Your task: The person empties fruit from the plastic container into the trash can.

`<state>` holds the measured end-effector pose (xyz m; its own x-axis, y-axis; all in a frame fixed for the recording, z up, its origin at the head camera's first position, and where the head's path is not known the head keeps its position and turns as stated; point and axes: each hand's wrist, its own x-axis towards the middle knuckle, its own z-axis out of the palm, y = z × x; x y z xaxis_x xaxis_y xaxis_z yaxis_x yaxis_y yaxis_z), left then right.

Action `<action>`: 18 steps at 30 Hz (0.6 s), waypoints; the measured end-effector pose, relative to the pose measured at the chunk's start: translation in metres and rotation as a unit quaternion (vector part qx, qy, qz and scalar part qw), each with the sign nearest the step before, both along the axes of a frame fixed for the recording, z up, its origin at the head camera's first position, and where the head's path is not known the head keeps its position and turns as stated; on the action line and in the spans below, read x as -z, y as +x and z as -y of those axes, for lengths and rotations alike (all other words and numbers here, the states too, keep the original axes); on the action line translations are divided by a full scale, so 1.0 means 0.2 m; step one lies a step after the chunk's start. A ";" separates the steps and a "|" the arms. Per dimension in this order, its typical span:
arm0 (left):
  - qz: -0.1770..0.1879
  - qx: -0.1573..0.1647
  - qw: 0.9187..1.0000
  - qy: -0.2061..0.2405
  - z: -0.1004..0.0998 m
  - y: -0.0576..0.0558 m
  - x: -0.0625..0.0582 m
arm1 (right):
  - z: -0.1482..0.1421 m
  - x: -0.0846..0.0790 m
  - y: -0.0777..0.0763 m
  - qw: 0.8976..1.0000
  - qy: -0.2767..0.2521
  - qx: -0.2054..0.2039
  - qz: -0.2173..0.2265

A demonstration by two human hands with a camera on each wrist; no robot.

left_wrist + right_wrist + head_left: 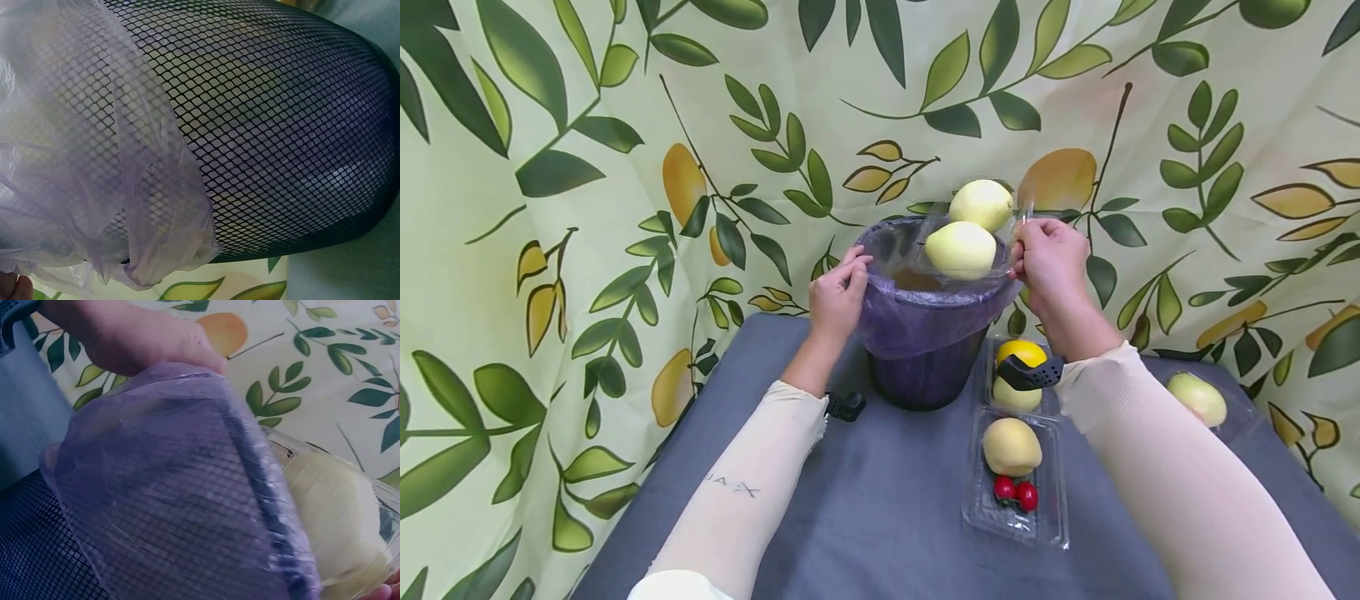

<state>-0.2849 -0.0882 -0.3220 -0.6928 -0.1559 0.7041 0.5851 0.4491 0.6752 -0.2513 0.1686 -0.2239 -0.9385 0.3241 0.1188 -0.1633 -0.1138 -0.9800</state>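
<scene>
A dark mesh bin stands on the table, lined with a thin purple plastic bag folded over its rim. My left hand grips the bag at the bin's left rim; the right wrist view shows the bag drawn up toward that left hand. My right hand pinches the edge of a clear plastic tray above the bin's right side. Two pale yellow pears, a front one and a rear one, sit in this tray. Only fingertips of my right hand show in the right wrist view.
Right of the bin, one clear tray holds a round pale fruit and two small red fruits. Behind it, another tray has a yellow fruit and a paler one. A pear lies farther right. Leaf-patterned cloth hangs behind.
</scene>
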 end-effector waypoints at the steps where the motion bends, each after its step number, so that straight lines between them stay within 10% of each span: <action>1: 0.001 0.000 1.000 0.001 0.00 0.00 0.00 | 0.01 0.01 -0.01 1.000 0.007 0.003 -0.002; 18: -0.003 -0.003 1.000 0.002 0.00 0.00 0.00 | 0.13 0.08 -0.10 0.995 0.096 0.020 -0.036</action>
<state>-0.2847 -0.0879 -0.3219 -0.6879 -0.1626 0.7073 0.5861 0.4504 0.6735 -0.2721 0.1432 -0.2393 -0.9126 0.3253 0.2475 -0.2335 0.0821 -0.9689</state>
